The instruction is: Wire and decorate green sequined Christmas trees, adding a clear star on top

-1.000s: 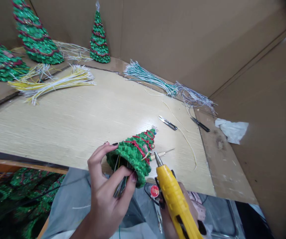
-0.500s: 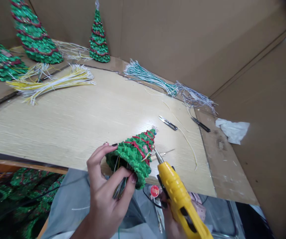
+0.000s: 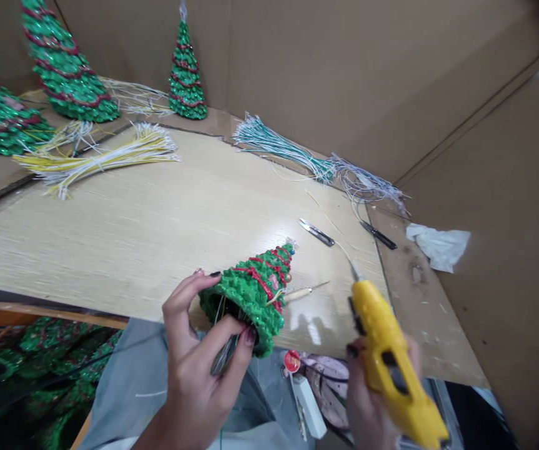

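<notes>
The yellow plastic glue gun point(image 3: 375, 312), enclosed by the right hand's point(image 3: 364, 400) curled fingers, is now withdrawn from the green conical tree point(image 3: 246, 289), pinched at its base by the left hand point(image 3: 201, 369).

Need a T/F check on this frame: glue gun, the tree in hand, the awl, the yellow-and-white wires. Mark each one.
1. The right hand holds the yellow glue gun. True.
2. The gun's nozzle touches the decorated Christmas tree. False: they are apart.
3. The left hand holds that tree upright. False: it is tipped over, its hollow base showing.
4. The awl lies beside the tree. True.
5. The yellow-and-white wire bundle is in the basket. False: that bundle lies on the tabletop.
</notes>
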The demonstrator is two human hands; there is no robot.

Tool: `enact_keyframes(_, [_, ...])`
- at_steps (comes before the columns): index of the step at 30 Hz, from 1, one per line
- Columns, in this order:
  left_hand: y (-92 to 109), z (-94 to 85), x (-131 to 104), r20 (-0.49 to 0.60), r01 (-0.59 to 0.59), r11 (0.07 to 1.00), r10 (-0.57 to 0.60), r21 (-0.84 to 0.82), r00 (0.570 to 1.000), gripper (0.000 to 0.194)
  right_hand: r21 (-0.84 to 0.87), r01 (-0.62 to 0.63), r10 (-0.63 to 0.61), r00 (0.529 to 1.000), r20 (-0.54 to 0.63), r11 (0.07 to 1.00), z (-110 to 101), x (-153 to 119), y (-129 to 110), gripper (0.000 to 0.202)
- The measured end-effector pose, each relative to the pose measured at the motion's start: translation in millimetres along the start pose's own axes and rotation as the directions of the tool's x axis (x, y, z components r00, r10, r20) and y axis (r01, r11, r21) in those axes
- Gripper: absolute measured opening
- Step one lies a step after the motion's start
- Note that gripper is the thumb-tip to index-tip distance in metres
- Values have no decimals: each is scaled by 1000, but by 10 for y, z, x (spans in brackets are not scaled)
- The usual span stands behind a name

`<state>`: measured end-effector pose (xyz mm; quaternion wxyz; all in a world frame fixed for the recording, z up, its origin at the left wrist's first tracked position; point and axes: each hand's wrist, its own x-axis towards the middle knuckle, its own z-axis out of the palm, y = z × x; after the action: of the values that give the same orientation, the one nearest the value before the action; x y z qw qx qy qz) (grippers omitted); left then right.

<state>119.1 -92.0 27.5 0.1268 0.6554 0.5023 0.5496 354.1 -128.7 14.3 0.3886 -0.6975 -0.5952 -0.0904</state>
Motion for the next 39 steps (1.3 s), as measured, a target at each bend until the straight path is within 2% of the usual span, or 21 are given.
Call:
enact_keyframes(1, [-2,-4,-6,-1,2,1000,-2,-2,1000,20,-125,-12,5,998,-59,992,-55,108,101,38])
enact_keyframes(4, [-12,-19,-36,-8,11,1000,-11,0,1000,20,-401,-30,20,999,-29,916,-215,412,411,52])
enact_keyframes(8, [-46,-33,-93,-30,42,999,-42,4,999,21,-573,-138,154,988,-20,808,-316,585,762,62])
enact_keyframes(11, [-79,-39,-121,-29,68,998,-68,4,997,21,-614,-182,224,975,-9,768,-323,575,927,65])
enact_keyframes(15, [-91,-53,-127,-22,70,997,-70,12,997,21,-615,-246,284,958,-36,750,-311,548,1025,67])
enact_keyframes(19, [-75,-60,-119,-15,68,997,-67,21,998,21,-555,-224,248,968,-32,801,-298,551,1123,74])
enact_keyframes(22, [-58,-54,-104,-15,70,997,-70,34,997,20,-524,-140,189,981,40,840,-342,545,1165,87])
enact_keyframes(25, [-40,-45,-86,-12,71,997,-71,36,997,19,-489,-28,80,993,87,872,-454,522,1002,90])
enact_keyframes(26, [-35,-44,-81,-11,71,997,-70,35,997,19,-452,-12,43,997,57,892,-494,513,882,83])
enact_keyframes(27, [-32,-44,-77,-14,68,997,-68,34,998,20,-391,-43,35,999,-28,919,-529,504,733,70])
enact_keyframes(29, [-28,-47,-75,-22,66,997,-65,36,998,20,-200,-40,18,994,-110,979,-571,493,377,45])
enact_keyframes(32, [-27,-46,-72,-26,68,997,-67,38,997,19,43,26,-22,995,-94,999,-529,482,-154,26])
enact_keyframes(35, [-25,-23,-54,-23,77,996,-76,45,997,18,273,18,-22,1000,11,962,-362,458,-515,18])
enact_keyframes(39, [-21,7,-30,-62,58,996,-53,69,997,18,596,113,-244,959,143,795,-35,420,-751,35])
